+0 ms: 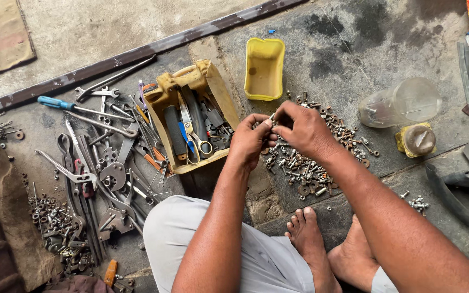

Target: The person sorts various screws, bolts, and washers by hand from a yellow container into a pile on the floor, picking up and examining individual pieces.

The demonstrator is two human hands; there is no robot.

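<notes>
My left hand (252, 140) and my right hand (302, 128) meet above a heap of loose nuts and bolts (310, 165) on the concrete floor. Together the fingertips pinch a small metal fastener (271, 118); its exact kind is too small to tell. Just left of my left hand stands a dirty yellow open box (191, 81) holding scissors, pliers and other tools. Behind the hands lies a small yellow plastic tub (264, 68) that looks empty.
Spanners, a blue-handled screwdriver (55, 102) and other hand tools (101, 173) are scattered at left. A clear plastic jar (403, 102) lies on its side at right, with a yellow-rimmed lid (417, 140) near it. My bare feet (310, 244) rest below the heap.
</notes>
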